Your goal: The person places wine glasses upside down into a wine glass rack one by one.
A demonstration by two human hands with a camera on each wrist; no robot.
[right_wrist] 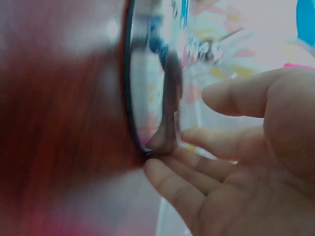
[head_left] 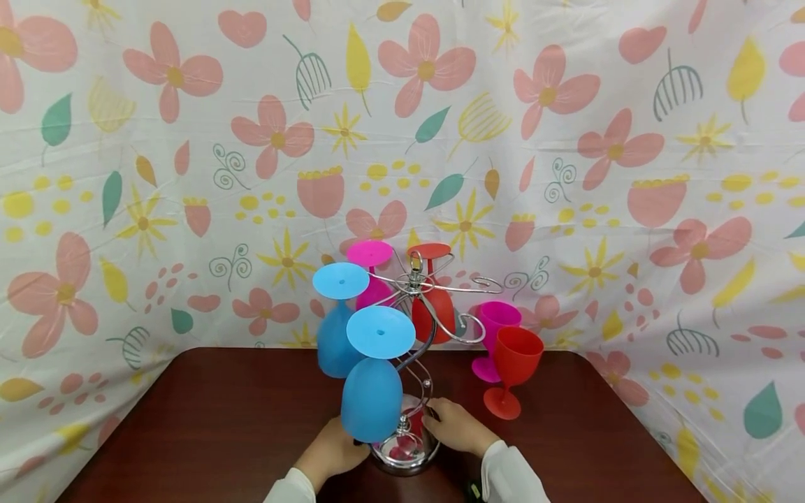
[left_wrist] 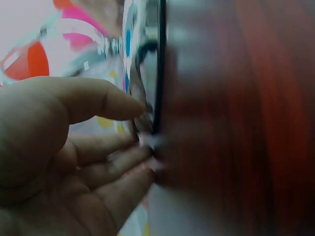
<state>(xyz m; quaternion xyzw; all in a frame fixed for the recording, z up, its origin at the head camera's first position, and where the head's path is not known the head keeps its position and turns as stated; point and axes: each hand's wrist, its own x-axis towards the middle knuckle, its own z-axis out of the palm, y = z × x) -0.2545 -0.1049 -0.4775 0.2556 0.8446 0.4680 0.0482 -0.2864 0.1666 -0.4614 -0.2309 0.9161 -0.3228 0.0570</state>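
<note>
Stand of curled silver-toned metal wire [head_left: 414,282], low in the centre of the frame, carries 4 upside-down blue, pink and red plastic goblets [head_left: 372,402]. Left hand [head_left: 336,447] and right hand [head_left: 462,427] both lie loosely spread, fingertips at opposite sides of its round, mirror-bright base [head_left: 404,468], neither closed around anything. Even, gentle pressure from both sides, with the base flat on the dark reddish-brown wooden worktop [head_left: 220,419], should best keep the goblets from swinging.
</note>
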